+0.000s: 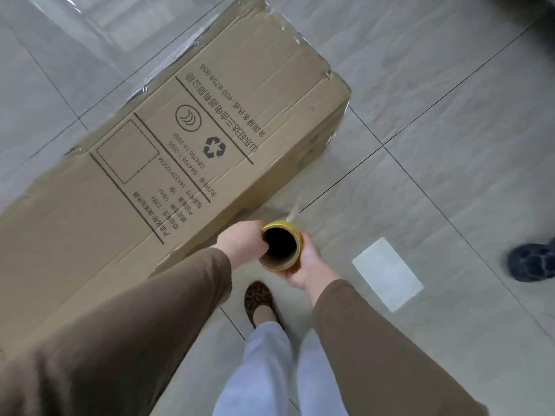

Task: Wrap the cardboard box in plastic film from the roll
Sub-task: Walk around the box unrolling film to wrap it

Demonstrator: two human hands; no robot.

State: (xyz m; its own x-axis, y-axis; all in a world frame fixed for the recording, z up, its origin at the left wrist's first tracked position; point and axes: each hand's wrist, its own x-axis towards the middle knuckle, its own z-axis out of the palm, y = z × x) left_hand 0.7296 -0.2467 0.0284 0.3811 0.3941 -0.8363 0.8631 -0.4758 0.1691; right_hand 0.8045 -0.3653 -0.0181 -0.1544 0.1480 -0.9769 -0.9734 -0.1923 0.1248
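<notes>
— Where is the box (192, 139) seen?

— Lying on the tiled floor (450, 85), film (312, 175) stretched from its right corner down to the roll (280, 246).

— And the hands?

— The roll is gripped upright: the left hand (240, 243) is closed on its rim, the right hand (309, 264) is cupped around its side.

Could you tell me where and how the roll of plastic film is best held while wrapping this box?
Probably at its two ends. The film roll stands upright beside the cardboard box, its hollow core open at the top. The left hand hooks fingers into that core; the right hand cups the outside from the right.
</notes>
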